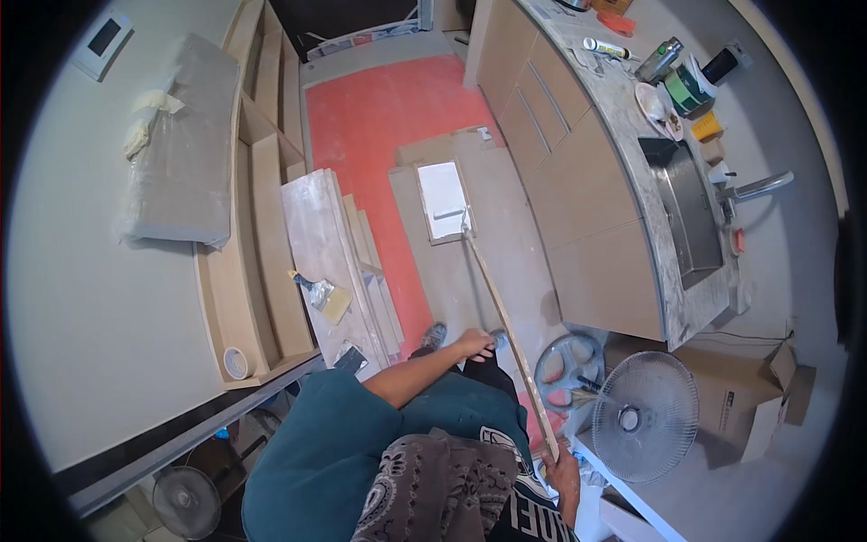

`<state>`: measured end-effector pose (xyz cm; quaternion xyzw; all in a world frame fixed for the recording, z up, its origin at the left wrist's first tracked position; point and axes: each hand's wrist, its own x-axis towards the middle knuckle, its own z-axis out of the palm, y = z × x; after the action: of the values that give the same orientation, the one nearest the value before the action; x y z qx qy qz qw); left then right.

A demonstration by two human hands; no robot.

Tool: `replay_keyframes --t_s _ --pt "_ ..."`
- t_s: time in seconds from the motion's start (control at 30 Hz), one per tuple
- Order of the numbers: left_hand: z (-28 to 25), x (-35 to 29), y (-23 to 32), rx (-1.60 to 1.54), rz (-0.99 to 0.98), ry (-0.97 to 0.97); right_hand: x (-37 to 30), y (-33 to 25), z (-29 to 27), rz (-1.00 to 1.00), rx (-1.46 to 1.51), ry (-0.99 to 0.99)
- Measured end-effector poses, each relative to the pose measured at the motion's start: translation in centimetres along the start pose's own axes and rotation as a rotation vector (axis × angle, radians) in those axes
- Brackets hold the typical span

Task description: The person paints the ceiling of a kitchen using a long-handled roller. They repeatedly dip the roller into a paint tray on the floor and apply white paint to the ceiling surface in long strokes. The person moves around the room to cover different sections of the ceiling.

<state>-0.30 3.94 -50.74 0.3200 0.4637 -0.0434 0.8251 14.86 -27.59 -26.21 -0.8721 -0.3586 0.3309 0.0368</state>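
Observation:
My right hand [564, 476] is wrapped round the lower end of a long wooden pole [502, 312]. The pole slants forward and left to a paint roller [448, 214], whose head rests in the white paint of a shallow rectangular tray [430, 237] on the floor. My left hand [476, 345] hangs in front of my legs, fingers curled in, just left of the pole and apart from it. Nothing shows in that hand.
Cardboard [414, 155] and red sheeting [379, 99] cover the floor. On the left, a stone-topped ledge [312, 208] carries a brush [332, 303]. On the right stand a counter with a sink [691, 208], a fan [646, 415] and a cardboard box [722, 379].

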Motion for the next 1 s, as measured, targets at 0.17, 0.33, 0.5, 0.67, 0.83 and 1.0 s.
replay_keyframes --t_s 0.17,0.33,0.5,0.67,0.83,1.0 --pt "-13.2 1.3 -6.1 0.025 -0.025 0.155 -1.3 -0.1 1.4 0.191 0.080 -0.172" --pt "-19.4 -5.5 -2.6 -0.138 0.067 0.573 2.4 -4.2 2.7 0.024 -0.014 -0.019" --pt "-21.2 -7.0 -1.9 -0.201 0.177 0.672 10.3 -6.6 2.6 -0.046 -0.012 -0.052" --pt "-18.1 -7.7 -3.9 -0.129 0.235 0.658 13.9 -8.0 3.7 -0.059 0.051 -0.055" --pt "-15.4 -9.2 -8.4 -0.099 0.203 0.649 15.5 -8.3 4.4 -0.091 0.141 -0.053" --pt "-15.2 -10.3 -14.4 -0.038 0.125 0.743 17.3 -7.7 4.7 -0.157 0.088 -0.030"
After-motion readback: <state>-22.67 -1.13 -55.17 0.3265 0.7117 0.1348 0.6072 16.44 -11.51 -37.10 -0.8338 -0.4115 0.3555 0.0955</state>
